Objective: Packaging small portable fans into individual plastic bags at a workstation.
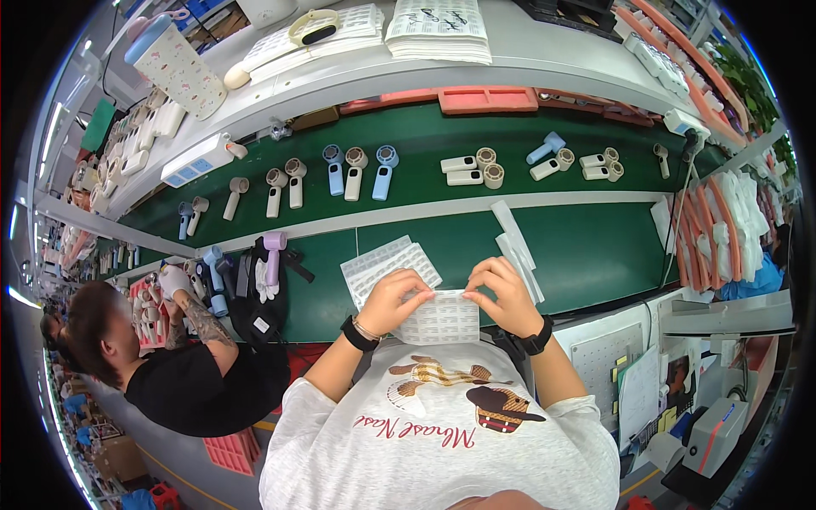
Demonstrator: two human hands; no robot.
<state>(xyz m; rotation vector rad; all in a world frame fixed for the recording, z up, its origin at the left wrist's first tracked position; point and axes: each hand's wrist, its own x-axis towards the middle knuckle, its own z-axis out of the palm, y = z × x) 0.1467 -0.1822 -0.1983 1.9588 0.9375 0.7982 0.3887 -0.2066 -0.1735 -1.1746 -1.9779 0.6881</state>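
A small white sheet of printed labels (442,321) hangs between my two hands, close to my shirt. My left hand (393,302) pinches its upper left corner between thumb and fingers. At the upper right corner, my right hand (503,297) pinches the same sheet. Just beyond my left hand, more label sheets (382,262) lie overlapping on the green bench (327,310). Past my right hand lie several white paper strips (512,234), partly covered by that hand.
Handheld fans (357,170) in blue and cream stand or lie along a green conveyor belt (408,136) behind the bench. At left a co-worker (187,365) sits near a purple fan (273,255) and a black bag (255,319). Pink trays (701,225) stand at right; a shelf (314,85) hangs above.
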